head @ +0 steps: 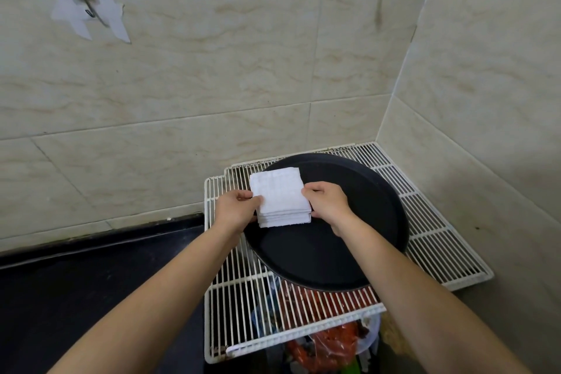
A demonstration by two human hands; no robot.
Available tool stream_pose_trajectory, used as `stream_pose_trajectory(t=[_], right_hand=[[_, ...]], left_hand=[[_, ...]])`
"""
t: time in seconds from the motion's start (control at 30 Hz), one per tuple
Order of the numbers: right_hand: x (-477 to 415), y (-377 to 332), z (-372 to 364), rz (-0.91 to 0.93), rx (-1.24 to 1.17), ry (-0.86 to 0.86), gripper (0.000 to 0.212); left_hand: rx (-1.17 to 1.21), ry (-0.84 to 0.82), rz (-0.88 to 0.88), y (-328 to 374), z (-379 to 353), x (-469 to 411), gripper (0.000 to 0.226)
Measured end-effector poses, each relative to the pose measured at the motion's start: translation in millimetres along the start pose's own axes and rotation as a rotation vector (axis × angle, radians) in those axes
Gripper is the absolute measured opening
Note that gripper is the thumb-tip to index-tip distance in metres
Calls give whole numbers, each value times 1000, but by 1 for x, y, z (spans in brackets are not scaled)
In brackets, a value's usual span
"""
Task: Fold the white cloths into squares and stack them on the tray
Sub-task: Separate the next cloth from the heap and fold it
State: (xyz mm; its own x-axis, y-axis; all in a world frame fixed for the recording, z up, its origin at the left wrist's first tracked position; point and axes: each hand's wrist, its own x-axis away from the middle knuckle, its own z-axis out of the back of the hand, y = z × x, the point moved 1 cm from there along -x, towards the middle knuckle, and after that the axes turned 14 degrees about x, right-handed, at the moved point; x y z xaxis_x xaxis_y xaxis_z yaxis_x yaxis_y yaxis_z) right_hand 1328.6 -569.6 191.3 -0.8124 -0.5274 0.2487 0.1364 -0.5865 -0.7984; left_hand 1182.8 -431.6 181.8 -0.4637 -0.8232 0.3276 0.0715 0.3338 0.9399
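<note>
L hand (235, 206) & R hand (326, 203) pinch sides of stack (280, 197) on tray (349, 252); best to press inward evenly, keeping edges flush.

The person's left forearm (165, 291) and right forearm (416, 291) show bare along their whole visible length, from the near edge of the view up to the wrists, and the left grip (235, 210) and the right grip (329, 206) beyond them are likewise bare, fingers and knuckles uncovered.
</note>
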Motion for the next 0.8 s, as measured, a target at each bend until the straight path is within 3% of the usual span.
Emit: stream_pose_trajectory(t=[0.37,0.47,0.6,0.7,0.8], right_hand=[[8,1,6,-39,-95,-71,10],[10,11,1,-49,-46,-83,29],[15,7,6,-3,-2,-38,40],[19,-8,14,95,137,64,42],[25,-29,12,293,330,192,44]], left_hand=[[35,31,-23,-1,-4,6,16],[-40,40,-20,-11,0,7,19],[-10,36,-36,-5,3,15,30],[-160,75,-196,16,17,26,37],[-470,102,-468,37,50,43,47]])
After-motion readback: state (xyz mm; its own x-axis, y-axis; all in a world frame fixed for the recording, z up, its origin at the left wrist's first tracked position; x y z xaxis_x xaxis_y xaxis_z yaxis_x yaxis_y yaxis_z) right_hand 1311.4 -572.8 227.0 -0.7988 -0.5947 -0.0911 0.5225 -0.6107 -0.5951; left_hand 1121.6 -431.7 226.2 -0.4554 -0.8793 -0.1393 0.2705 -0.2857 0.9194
